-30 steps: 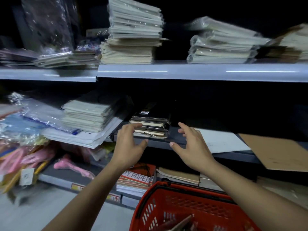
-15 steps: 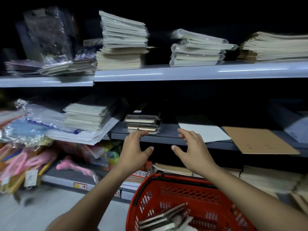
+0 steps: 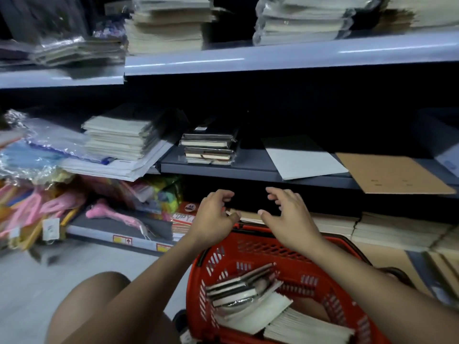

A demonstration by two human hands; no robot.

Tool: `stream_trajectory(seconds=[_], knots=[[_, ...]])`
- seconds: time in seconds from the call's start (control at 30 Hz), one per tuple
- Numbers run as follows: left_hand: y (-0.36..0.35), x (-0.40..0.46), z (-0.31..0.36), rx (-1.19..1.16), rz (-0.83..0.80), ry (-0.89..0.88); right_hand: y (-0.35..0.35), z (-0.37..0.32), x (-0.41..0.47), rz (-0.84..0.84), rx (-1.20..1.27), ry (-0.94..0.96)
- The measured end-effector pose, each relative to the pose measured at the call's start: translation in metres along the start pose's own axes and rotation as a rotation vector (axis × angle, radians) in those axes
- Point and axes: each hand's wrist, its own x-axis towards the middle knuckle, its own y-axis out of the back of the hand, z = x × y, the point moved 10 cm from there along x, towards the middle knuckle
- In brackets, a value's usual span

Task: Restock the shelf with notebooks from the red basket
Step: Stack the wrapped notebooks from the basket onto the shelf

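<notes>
Your left hand and right hand hang empty above the red basket's far rim, fingers loosely curled, palms facing. Notebooks lie heaped inside the basket. On the shelf beyond, a small stack of dark notebooks sits.

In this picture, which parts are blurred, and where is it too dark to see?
Head view: the upper stacks and pink packets at left are smeared by motion; the hands and red basket are sharper; the shelf back behind the dark notebooks is nearly black.
</notes>
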Motion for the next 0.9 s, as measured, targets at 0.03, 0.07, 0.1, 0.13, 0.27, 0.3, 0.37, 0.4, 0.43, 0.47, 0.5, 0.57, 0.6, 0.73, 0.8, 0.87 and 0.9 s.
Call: stream_trajectory(seconds=[0.03,0.07,0.1,0.13,0.27,0.3,0.37,0.4,0.43,0.47,0.5,0.57,0.6,0.73,0.8,0.87,0.9], knots=[[-0.007,0.000,-0.003,0.002,-0.018,0.010,-0.005,0.005,-0.001,-0.006,0.005,-0.006],[-0.014,0.001,-0.007,0.010,-0.038,0.022,-0.009,0.009,-0.003,-0.009,0.004,-0.009],[-0.021,0.001,-0.012,0.013,-0.056,0.037,-0.015,0.013,-0.005,-0.014,0.003,-0.010],[-0.026,0.001,-0.016,0.008,-0.068,0.054,-0.021,0.017,-0.007,-0.020,0.002,-0.011],[-0.055,-0.004,-0.044,-0.042,-0.127,0.168,-0.054,0.036,-0.018,-0.083,0.015,-0.045],[-0.064,-0.006,-0.052,-0.060,-0.145,0.201,-0.062,0.042,-0.020,-0.098,0.017,-0.057],[-0.082,-0.010,-0.069,-0.079,-0.167,0.260,-0.079,0.053,-0.026,-0.137,0.017,-0.090],[-0.090,-0.012,-0.076,-0.083,-0.187,0.289,-0.088,0.060,-0.030,-0.161,0.014,-0.109],[-0.099,-0.013,-0.083,-0.088,-0.212,0.310,-0.098,0.065,-0.034,-0.185,0.008,-0.128],[-0.109,-0.016,-0.089,-0.077,-0.255,0.333,-0.107,0.071,-0.039,-0.210,-0.002,-0.149],[-0.120,-0.017,-0.097,-0.072,-0.295,0.357,-0.116,0.077,-0.044,-0.237,-0.015,-0.170],[-0.136,-0.022,-0.119,-0.082,-0.322,0.452,-0.134,0.088,-0.055,-0.322,-0.048,-0.222],[-0.144,-0.026,-0.133,-0.080,-0.338,0.512,-0.143,0.094,-0.062,-0.383,-0.060,-0.262],[-0.175,-0.042,-0.172,-0.091,-0.453,0.661,-0.176,0.109,-0.092,-0.580,-0.095,-0.394],[-0.189,-0.056,-0.183,-0.121,-0.532,0.730,-0.185,0.108,-0.101,-0.620,-0.149,-0.395],[-0.199,-0.062,-0.190,-0.120,-0.582,0.739,-0.191,0.106,-0.105,-0.655,-0.187,-0.397],[-0.201,-0.064,-0.194,-0.090,-0.604,0.734,-0.194,0.105,-0.105,-0.669,-0.203,-0.398]])
